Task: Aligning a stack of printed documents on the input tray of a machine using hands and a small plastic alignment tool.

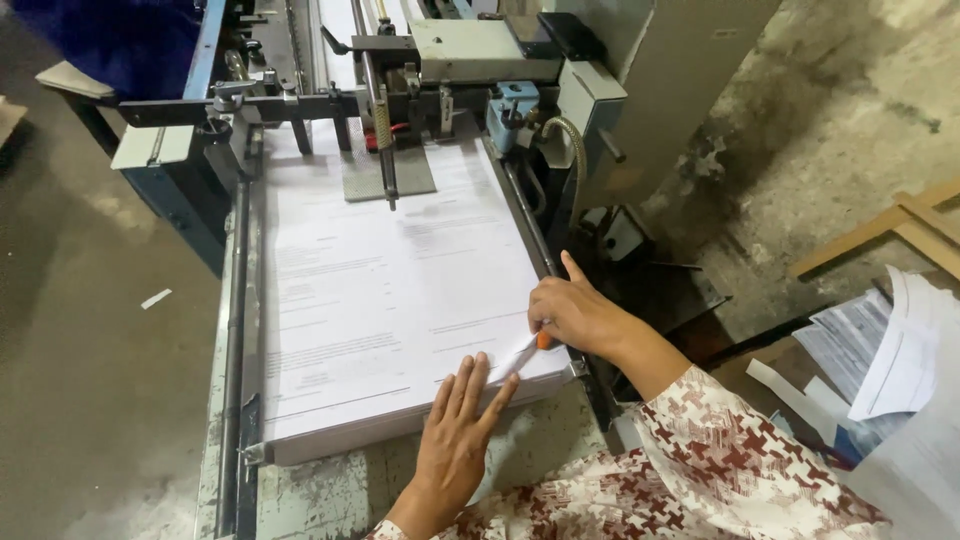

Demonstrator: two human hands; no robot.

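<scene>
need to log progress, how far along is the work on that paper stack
Done: a thick paper stack already sits squared on the machine bed. In hand: the left hand presses flat on the near edge while the right hand works an orange-handled tool at the corner. Left: loose sheets lie to the right.

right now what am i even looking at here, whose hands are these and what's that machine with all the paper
This is one picture, taken from a camera worn on a person's head, looking down at their own two hands. In front of them stands a grey metal machine with rails, clamps and rollers. A thick stack of printed white sheets lies flat on its bed. The left hand lies flat on the near edge of the stack, fingers spread. The right hand is at the stack's right corner, pinching a small tool with an orange handle against the paper. To the right, on the floor, lie loose papers and a wooden frame.
</scene>
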